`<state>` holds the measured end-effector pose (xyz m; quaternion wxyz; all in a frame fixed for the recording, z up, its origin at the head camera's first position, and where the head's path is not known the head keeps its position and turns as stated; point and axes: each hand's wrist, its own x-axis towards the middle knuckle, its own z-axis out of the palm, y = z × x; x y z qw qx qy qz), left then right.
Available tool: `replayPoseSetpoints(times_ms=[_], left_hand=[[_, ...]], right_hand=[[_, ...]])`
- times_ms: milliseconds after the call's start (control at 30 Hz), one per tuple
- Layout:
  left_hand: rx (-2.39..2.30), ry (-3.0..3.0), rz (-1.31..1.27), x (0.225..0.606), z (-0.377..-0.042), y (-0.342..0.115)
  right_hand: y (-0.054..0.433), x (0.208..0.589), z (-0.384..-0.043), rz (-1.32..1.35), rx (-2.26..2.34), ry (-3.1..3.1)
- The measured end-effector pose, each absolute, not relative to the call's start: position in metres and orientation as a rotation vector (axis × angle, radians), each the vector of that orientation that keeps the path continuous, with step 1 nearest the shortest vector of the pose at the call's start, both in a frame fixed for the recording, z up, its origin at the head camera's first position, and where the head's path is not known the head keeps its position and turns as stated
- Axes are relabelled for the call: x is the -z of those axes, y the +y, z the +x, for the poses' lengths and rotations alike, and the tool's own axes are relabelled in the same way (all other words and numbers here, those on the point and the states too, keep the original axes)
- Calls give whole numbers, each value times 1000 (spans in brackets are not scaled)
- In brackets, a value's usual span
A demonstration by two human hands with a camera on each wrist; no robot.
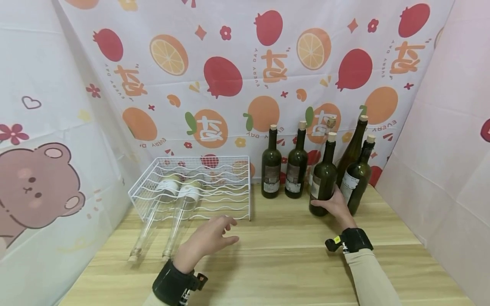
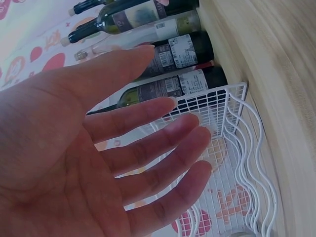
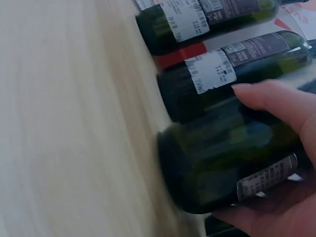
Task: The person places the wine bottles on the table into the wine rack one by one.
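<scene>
My right hand holds a dark green wine bottle low on its body. In the right wrist view the thumb lies on one side of that bottle and the fingers on the other; it stands upright or nearly so. My left hand hovers with loosely bent fingers in front of a white wire wine rack, holding nothing. Two clear bottles with white labels lie in the rack, the left one and the right one, their corked necks pointing toward me.
Two dark bottles, one beside another, stand near the back curtain. On the far right are a slimmer tall bottle and a labelled dark bottle. A clear corked bottle is mostly hidden behind the held one. Wooden tabletop lies in front.
</scene>
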<state>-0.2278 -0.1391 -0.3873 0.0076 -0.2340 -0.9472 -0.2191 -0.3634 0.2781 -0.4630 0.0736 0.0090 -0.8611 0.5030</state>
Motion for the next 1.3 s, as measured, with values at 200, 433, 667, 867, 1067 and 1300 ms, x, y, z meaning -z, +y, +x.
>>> replayPoseSetpoints(times_ms=[200,433,667,867,1067,1300], left_hand=[[678,-2976,-692,386,-227,-139],[694,-2973,-690,384,-227,-139],[768,-2954,-603,382,-228,-139],[865,-2839,-551,380,-232,-140],[934,-2789,-560,378,-234,-143],[908,-2822,-598,376,-233,-144]], right_hand=[[277,454,-359,165,-1247,-2695],[264,437,-352,369,-1032,-2728],[254,419,-340,540,-789,-2761],[243,406,-327,658,-534,-2796],[231,398,-320,734,-348,-2753],[225,396,-315,754,-255,-2732]])
